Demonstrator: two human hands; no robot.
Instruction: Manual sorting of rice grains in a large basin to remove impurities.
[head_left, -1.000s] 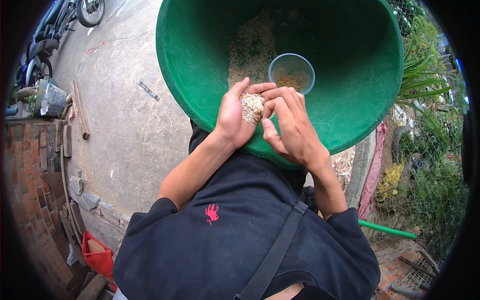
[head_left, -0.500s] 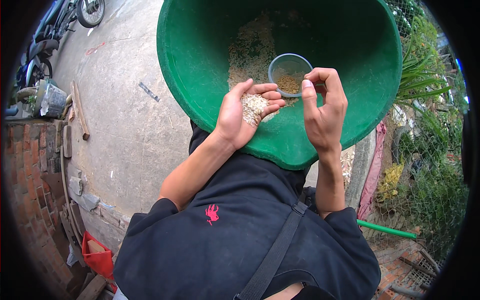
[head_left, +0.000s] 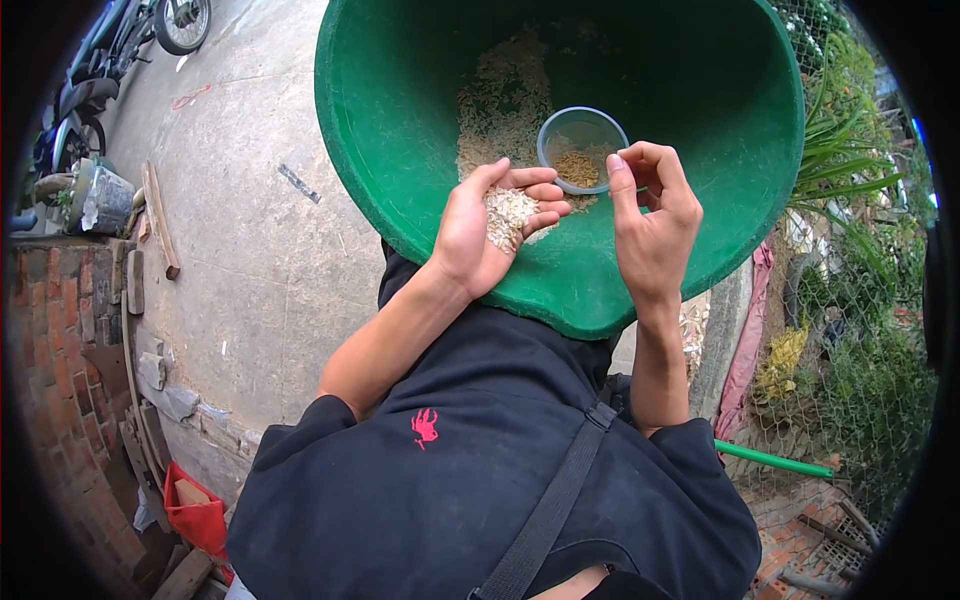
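My left hand (head_left: 467, 238) lies palm up and cupped, with a small heap of pale rice grains (head_left: 507, 215) in it. Its fingers point toward a small clear plastic cup (head_left: 583, 122) with golden-brown unhusked grains (head_left: 576, 168) at its bottom. At the right side of the cup's rim is my right hand (head_left: 655, 220), thumb and forefinger pinched together. Whatever is between those fingertips is too small to see. Both hands are over a large green plastic basin (head_left: 400, 190), tilted against my lap. More pale grains (head_left: 505, 95) are spread across its inside.
Concrete floor (head_left: 270, 250) stretches to the left, with a wooden stick (head_left: 160, 220) and a motorbike (head_left: 80, 100) beyond. A brick wall (head_left: 60, 350) stands at lower left. On the right are a wire fence (head_left: 860, 350), plants (head_left: 850, 130) and a green pole (head_left: 775, 458).
My right hand has shifted slightly to the right, its fingertips still pinched by the cup's rim. The left hand with its grains has hardly moved.
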